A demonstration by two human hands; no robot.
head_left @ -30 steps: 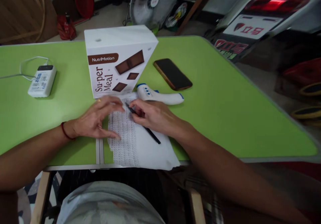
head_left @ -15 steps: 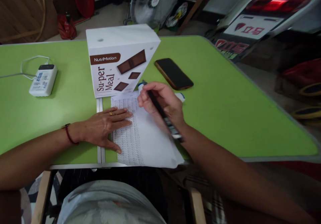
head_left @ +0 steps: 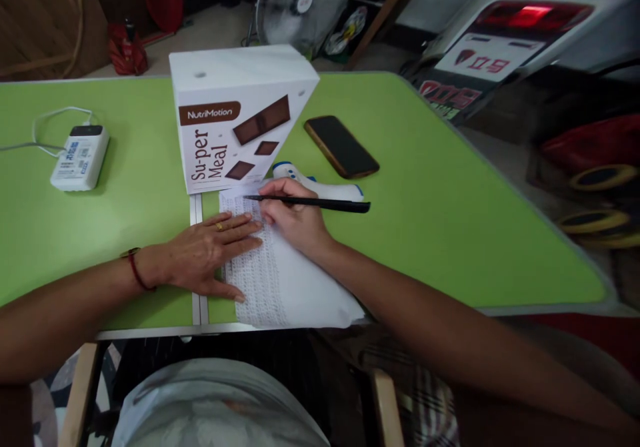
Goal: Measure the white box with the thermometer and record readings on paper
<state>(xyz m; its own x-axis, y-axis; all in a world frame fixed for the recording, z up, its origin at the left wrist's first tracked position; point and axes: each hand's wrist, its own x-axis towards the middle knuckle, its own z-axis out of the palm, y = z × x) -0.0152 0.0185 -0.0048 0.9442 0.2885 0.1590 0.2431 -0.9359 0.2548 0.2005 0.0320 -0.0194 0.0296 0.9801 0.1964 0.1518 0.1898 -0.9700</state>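
My left hand (head_left: 213,253) lies flat with fingers spread on the left side of a white sheet of paper (head_left: 305,287), whose left part carries dense rows of small writing. In my right hand (head_left: 295,217) is a black pen (head_left: 325,202), pinched near its tip and held almost level. Its tip points left, at the upper written part of the sheet, close under the box; whether it touches the paper I cannot tell. A white box (head_left: 245,127) printed with brown bars stands just behind the sheet. Beyond my right hand lies a white and blue handheld device (head_left: 340,191), partly hidden.
A dark phone (head_left: 343,145) in a brownish case lies on the green table (head_left: 450,233), right of the box. At the left sits a white power bank (head_left: 80,158) with a cable. Behind the table stand a fan (head_left: 305,3) and a scooter (head_left: 500,53).
My right hand has moved left and swung the pen from a steep slant to nearly level, its tip now over the writing. The white and blue device shows more. My left hand stays put.
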